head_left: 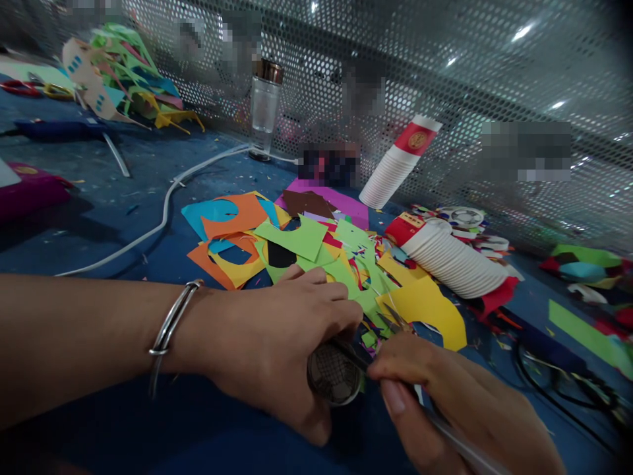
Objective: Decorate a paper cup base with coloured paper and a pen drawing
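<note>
My left hand [277,330], a silver bangle at its wrist, curls its fingers around a small round object [333,375] with a pale rim and a dark, gridded face. I cannot tell what kind of object that is. A pen [457,441] with a clear barrel and dark front end is gripped in my right hand [445,389], its tip at the round object's upper edge. Just beyond the right fingers show pointed metal blades [394,319], apparently scissors; their handles are hidden. Green paper scraps [297,236] and a yellow paper piece [422,307] lie past my hands.
Two stacks of paper cups, one leaning [390,171] and one lying [455,257], are near a perforated metal screen [316,59]. A glass bottle [264,112] stands behind a white cable [168,198]. Paper offcuts, a blue-handled tool [59,128] and red-handled scissors [22,88] lie left.
</note>
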`<state>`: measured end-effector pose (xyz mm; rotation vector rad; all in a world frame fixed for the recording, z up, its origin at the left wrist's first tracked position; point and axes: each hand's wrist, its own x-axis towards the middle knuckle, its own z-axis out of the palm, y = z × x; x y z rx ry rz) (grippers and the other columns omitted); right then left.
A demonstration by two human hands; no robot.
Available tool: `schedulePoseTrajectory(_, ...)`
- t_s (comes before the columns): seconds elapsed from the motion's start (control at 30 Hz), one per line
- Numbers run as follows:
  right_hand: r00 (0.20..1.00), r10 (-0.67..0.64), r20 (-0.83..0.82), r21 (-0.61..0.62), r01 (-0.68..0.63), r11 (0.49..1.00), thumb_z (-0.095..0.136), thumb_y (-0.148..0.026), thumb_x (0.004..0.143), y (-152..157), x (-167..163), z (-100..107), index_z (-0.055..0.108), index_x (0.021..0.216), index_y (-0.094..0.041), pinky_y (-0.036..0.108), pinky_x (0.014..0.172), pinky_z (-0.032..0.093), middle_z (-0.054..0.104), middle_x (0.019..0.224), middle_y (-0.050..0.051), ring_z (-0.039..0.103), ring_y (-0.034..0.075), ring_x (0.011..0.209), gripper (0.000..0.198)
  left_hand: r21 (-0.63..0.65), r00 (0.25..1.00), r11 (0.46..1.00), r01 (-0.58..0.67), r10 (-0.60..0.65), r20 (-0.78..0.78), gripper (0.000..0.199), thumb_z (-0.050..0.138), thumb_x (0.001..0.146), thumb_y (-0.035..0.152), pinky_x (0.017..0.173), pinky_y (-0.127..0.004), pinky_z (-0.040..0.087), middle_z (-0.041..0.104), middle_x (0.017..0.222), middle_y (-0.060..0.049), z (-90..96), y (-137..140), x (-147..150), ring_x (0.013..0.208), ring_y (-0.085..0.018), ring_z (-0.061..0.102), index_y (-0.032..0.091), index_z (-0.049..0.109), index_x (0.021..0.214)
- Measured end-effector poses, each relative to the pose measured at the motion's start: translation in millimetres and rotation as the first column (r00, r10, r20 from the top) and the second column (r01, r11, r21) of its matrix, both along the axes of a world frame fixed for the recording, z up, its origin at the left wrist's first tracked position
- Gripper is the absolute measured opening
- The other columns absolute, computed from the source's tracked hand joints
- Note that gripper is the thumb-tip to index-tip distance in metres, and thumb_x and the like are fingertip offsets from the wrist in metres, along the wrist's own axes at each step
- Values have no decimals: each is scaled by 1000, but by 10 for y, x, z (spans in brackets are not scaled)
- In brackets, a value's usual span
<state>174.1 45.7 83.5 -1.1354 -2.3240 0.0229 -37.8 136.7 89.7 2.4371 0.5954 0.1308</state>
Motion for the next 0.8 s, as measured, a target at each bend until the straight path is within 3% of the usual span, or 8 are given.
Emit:
schedulePoseTrajectory(0.57, 1000, 1, -7, 34, -1, 999, 48, -5, 88, 4, 7, 0, 57, 95, -27, 25, 60, 56, 77, 79, -3, 77, 16, 68, 25, 12, 1000, 1000, -2, 3, -12, 53, 90, 59, 47, 98, -49, 41, 59, 103, 2, 7, -5, 1, 104, -25, 56, 23, 58, 94)
schedulePoseTrajectory(0.8, 999, -40, 18, -17, 40, 999, 49, -8, 91, 23, -2, -4, 58, 94, -27, 22, 63, 58, 77, 80, -4, 76, 14, 68, 21, 31, 1000, 1000, 0, 0, 14, 52, 89, 60, 46, 96, -48, 41, 57, 100, 4, -29, -18, 5, 101, -24, 56, 24, 56, 92)
